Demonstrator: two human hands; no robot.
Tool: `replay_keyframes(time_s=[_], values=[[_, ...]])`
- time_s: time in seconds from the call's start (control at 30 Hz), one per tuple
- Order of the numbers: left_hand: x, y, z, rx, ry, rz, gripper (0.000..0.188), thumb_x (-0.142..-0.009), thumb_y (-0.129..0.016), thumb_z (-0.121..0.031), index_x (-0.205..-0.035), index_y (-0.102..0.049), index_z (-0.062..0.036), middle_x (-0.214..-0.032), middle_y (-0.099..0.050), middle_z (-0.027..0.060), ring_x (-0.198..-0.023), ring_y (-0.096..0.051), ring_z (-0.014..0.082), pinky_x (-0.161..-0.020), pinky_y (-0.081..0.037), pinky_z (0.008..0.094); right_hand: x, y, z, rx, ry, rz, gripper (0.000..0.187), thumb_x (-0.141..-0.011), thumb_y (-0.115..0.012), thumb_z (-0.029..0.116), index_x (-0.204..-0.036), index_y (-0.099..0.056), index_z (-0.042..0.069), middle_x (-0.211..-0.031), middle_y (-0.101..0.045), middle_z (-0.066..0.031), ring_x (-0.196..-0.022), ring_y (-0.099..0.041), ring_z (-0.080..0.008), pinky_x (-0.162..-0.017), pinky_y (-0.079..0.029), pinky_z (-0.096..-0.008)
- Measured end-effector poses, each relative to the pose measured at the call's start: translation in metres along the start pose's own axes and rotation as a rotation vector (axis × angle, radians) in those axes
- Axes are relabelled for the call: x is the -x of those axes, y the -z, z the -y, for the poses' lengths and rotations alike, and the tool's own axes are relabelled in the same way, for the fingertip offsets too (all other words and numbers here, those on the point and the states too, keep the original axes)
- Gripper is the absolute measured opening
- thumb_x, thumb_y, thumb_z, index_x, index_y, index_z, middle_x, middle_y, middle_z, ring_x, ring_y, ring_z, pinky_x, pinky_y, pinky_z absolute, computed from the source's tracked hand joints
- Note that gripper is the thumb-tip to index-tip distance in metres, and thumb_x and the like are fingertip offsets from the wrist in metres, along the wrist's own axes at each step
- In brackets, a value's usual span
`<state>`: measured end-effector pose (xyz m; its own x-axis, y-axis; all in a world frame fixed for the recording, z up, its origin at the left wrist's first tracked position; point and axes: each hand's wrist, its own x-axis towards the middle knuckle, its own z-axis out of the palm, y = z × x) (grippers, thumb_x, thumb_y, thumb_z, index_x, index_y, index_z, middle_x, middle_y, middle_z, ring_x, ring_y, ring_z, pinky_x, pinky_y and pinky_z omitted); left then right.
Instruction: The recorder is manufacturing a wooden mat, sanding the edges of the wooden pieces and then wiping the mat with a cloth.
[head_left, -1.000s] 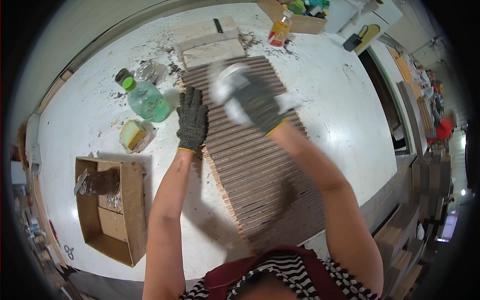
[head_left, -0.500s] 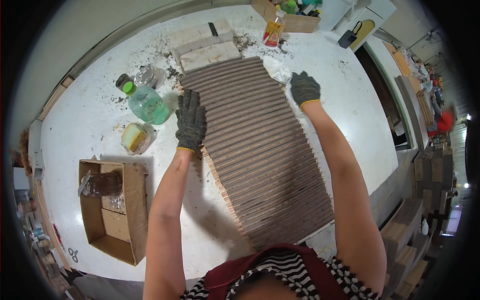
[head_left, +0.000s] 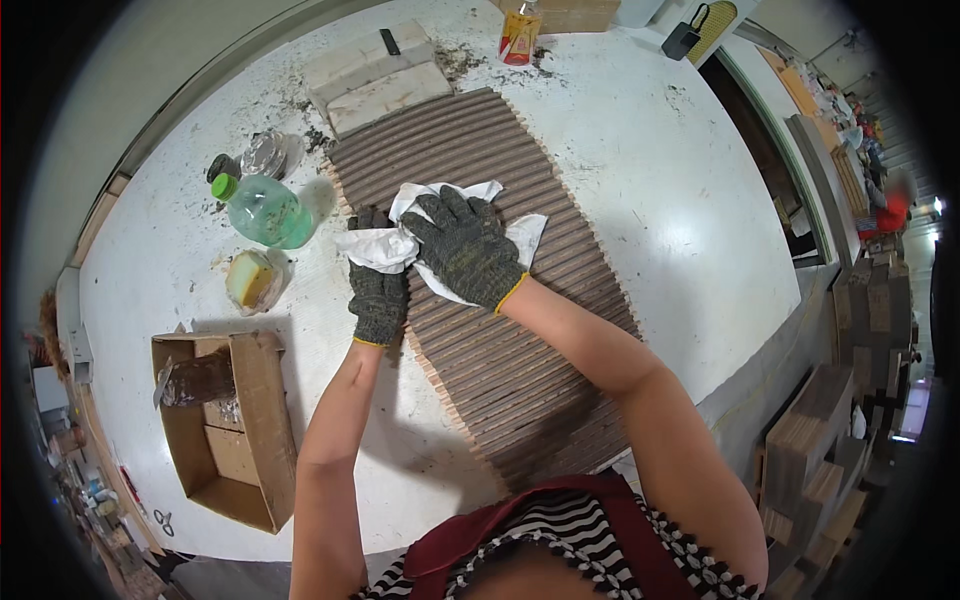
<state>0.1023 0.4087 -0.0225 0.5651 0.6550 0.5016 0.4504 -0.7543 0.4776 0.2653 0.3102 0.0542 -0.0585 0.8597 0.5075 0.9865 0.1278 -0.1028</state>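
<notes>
A long brown panel of closely set ridged strips (head_left: 480, 340) lies slanted across the white table in front of me. My right hand (head_left: 465, 245), in a dark knit glove with a yellow cuff, bears down on a crumpled white cloth (head_left: 525, 238) on the panel's upper half. Part of that cloth falls across the fingers of my left hand (head_left: 378, 305). The left, gloved likewise, lies flat along the panel's left edge, fingers stretched out and partly covered by the cloth.
White blocks (head_left: 390, 98) stand against the panel's far end. On the left are a green-capped bottle (head_left: 265, 210), a yellow sponge (head_left: 250, 278) and a cardboard box (head_left: 265, 430) with a brown jar inside. Another bottle (head_left: 519, 35) stands at the back. Dark crumbs are scattered about.
My right hand has come from beyond the panel's right edge leftward onto the panel, bringing the white cloth over to my left hand. The left hand stays at the left edge.
</notes>
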Motion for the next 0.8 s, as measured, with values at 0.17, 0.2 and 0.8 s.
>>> replay_keyframes(time_s=[0.17,0.2,0.8], values=[[0.001,0.028,-0.02,0.03,-0.05,-0.026,0.044,-0.107,-0.039,-0.022,-0.138,-0.052,0.0059,-0.149,-0.044,0.0273,-0.144,-0.035,0.0408,-0.121,-0.024,0.0496,-0.002,0.033,-0.035,0.066,-0.173,0.099,0.051,-0.081,-0.062,0.032,-0.129,-0.059,0.014,-0.13,-0.055,-0.0102,-0.124,-0.051,-0.0295,-0.099,-0.042,-0.0537],[-0.001,0.033,-0.023,0.068,-0.008,0.046,0.05,-0.105,-0.04,-0.021,-0.149,-0.043,0.0042,-0.16,-0.031,0.0261,-0.15,-0.024,0.0442,-0.124,-0.017,0.0517,0.001,0.035,-0.049,0.056,-0.157,-0.019,0.052,-0.082,-0.061,0.031,-0.131,-0.058,0.014,-0.13,-0.056,-0.0097,-0.124,-0.052,-0.0284,-0.097,-0.044,-0.0513],[0.034,0.043,-0.065,0.867,0.509,-0.181,0.059,-0.108,-0.044,-0.029,-0.159,-0.026,-0.0048,-0.165,-0.027,0.0165,-0.152,-0.026,0.0322,-0.124,-0.02,0.0418,0.071,0.097,-0.1,0.149,-0.284,0.275,0.052,-0.097,-0.059,0.039,-0.138,-0.058,0.007,-0.14,-0.057,-0.0174,-0.134,-0.05,-0.0362,-0.11,-0.04,-0.0499]])
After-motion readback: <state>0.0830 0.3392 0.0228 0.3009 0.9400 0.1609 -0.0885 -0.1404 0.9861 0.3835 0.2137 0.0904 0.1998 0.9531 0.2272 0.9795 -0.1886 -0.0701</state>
